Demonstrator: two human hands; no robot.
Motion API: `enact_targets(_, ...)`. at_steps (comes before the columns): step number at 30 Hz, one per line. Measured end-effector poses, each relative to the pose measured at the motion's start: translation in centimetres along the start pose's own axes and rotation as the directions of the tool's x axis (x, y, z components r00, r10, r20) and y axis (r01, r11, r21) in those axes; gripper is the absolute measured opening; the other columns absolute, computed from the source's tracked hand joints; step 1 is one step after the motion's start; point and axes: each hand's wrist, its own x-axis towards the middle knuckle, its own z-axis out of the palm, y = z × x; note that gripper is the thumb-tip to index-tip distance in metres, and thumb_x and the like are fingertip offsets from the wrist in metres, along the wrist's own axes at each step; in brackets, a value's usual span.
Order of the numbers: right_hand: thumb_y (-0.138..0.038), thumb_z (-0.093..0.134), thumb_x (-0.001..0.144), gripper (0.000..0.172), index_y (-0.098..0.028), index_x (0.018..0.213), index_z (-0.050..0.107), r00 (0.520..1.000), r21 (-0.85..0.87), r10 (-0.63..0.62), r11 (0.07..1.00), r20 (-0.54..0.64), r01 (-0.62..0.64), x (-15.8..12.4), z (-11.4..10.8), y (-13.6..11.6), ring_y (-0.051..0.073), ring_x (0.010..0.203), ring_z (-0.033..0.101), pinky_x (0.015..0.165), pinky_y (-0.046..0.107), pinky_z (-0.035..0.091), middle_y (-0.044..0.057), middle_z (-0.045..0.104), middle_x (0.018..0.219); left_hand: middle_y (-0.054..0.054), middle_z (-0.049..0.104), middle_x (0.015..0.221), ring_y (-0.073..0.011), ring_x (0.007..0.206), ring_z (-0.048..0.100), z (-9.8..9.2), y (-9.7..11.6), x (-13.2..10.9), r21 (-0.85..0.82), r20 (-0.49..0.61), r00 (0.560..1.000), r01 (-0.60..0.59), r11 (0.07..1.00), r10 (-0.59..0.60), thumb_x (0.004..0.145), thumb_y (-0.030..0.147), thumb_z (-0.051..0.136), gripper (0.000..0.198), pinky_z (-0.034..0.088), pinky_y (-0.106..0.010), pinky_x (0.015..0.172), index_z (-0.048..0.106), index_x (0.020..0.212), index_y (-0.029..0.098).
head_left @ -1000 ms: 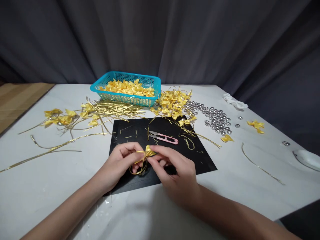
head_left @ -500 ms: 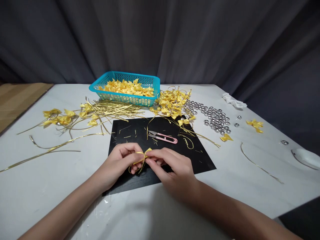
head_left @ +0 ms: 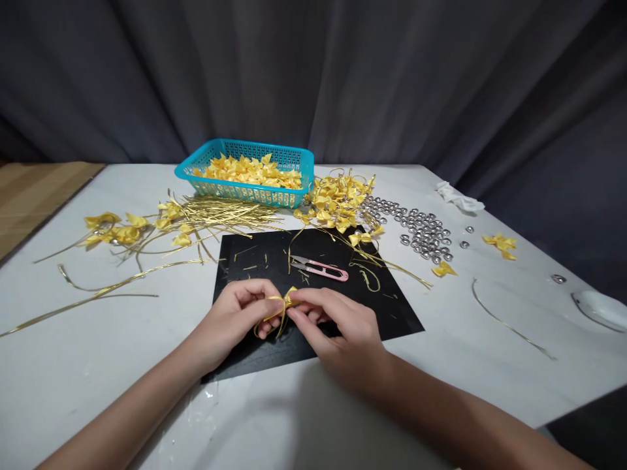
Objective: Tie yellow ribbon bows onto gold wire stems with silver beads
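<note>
Over the near part of a black mat (head_left: pixel 264 359), my left hand (head_left: pixel 242 313) pinches a small yellow ribbon bow (head_left: pixel 290 297) between thumb and fingers. Thin gold cord (head_left: pixel 283 324) crosses the bow and hangs below it, with a loop under my left fingers. From the other side my right hand (head_left: pixel 343 323) closes thumb and index finger on the bow and cord. Part of the bow is hidden by my fingertips. Just beyond the hands, pink-handled thread snips (head_left: pixel 321 268) lie on the mat among cord scraps.
A blue basket (head_left: pixel 245 190) full of yellow bows stands at the back. Before it lies a bundle of gold cords (head_left: pixel 230 214). Corded bows (head_left: pixel 340 199) are heaped to its right, beside many silver beads (head_left: pixel 426 234). More bows (head_left: pixel 117 228) lie left; crumpled white tissue (head_left: pixel 459 198) is far right.
The bow has turned slightly, its upper part showing more between my fingertips. My right fingers have shifted a little to the right; both hands stay in nearly the same place.
</note>
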Motion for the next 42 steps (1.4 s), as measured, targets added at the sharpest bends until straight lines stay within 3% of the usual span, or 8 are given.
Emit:
enact_targets(6,-0.007,0.058,0.082,0.017,-0.017,0.095,0.064,1.0,0.03,0.014,0.999,-0.002,-0.014,-0.1,0.0,-0.3,0.009,0.06,0.061,0.059,0.018,0.053,0.002,0.068,0.079,0.005,0.056,0.05,-0.0048,0.044,0.043,0.3,0.1,0.0,0.0,0.002,1.0,-0.003,1.0,0.003,0.075,0.023,0.063,0.019,0.034,-0.015,0.043,0.06,0.058,0.016)
enact_targets(12,-0.01,0.059,0.081,0.01,-0.017,0.087,0.062,0.999,-0.02,-0.022,1.0,-0.038,0.022,0.3,-0.5,-0.7,0.005,0.046,0.041,0.046,0.019,0.043,0.001,0.06,0.075,0.005,0.054,0.049,-0.0055,0.043,0.045,0.6,0.5,0.1,0.09,-0.021,1.0,-0.016,0.996,0.018,0.072,0.025,0.064,0.02,0.036,-0.015,0.043,0.059,0.056,0.015)
enact_targets(18,-0.008,0.057,0.083,0.021,-0.021,0.099,0.063,0.997,-0.089,-0.072,0.993,0.039,0.075,0.2,-0.8,-0.3,0.006,0.052,0.05,0.046,0.017,0.039,0.0,0.06,0.078,0.006,0.052,0.048,-0.0059,0.043,0.045,0.7,0.8,-0.1,0.154,-0.009,1.0,-0.021,0.988,0.023,0.071,0.025,0.063,0.018,0.037,-0.016,0.043,0.057,0.057,0.015)
enact_targets(23,-0.011,0.053,0.087,0.017,-0.021,0.092,0.067,0.984,-0.164,-0.133,0.975,0.118,0.151,0.5,-1.1,0.1,0.007,0.059,0.056,0.05,0.018,0.04,0.0,0.059,0.074,0.005,0.052,0.05,-0.006,0.043,0.044,0.8,0.6,-0.1,0.169,0.031,0.999,-0.018,0.985,0.013,0.069,0.023,0.062,0.017,0.038,-0.016,0.043,0.056,0.056,0.014)
enact_targets(28,-0.015,0.059,0.081,0.007,-0.016,0.085,0.064,0.986,0.051,0.124,0.99,0.113,-0.13,1.1,-1.0,-0.2,0.005,0.048,0.042,0.045,0.018,0.035,-0.001,0.053,0.068,0.006,0.049,0.049,-0.0059,0.044,0.043,0.9,0.4,-0.1,0.214,0.068,0.997,0.009,0.977,-0.025,0.069,0.024,0.06,0.016,0.037,-0.017,0.044,0.055,0.057,0.014)
enact_targets(33,-0.023,0.054,0.082,0.012,-0.015,0.074,0.061,0.889,0.218,0.387,0.871,0.245,-0.44,1.7,-1.1,-0.3,0.005,0.045,0.033,0.042,0.019,0.029,-0.003,0.046,0.06,0.006,0.048,0.047,-0.0063,0.043,0.042,1.0,0.6,-0.3,0.281,0.076,0.996,0.027,0.959,-0.05,0.069,0.028,0.06,0.02,0.035,-0.017,0.044,0.054,0.055,0.015)
enact_targets(38,-0.017,0.052,0.078,0.009,-0.016,0.073,0.059,0.84,0.208,0.423,0.837,0.34,-0.506,2.0,-1.7,-0.5,0.005,0.045,0.032,0.041,0.019,0.026,-0.004,0.044,0.06,0.006,0.05,0.049,-0.0062,0.043,0.044,0.9,0.6,-0.3,0.234,0.069,0.996,0.04,0.971,-0.058,0.069,0.026,0.062,0.018,0.036,-0.017,0.044,0.056,0.057,0.015)
enact_targets(42,-0.012,0.054,0.076,0.007,-0.015,0.073,0.059,0.854,0.158,0.355,0.885,0.38,-0.437,1.8,-1.8,-0.4,0.003,0.044,0.027,0.041,0.018,0.024,-0.004,0.046,0.066,0.006,0.05,0.049,-0.006,0.043,0.044,0.9,0.6,-0.2,0.213,0.072,0.997,0.022,0.977,-0.038,0.069,0.025,0.061,0.017,0.035,-0.017,0.044,0.056,0.057,0.015)
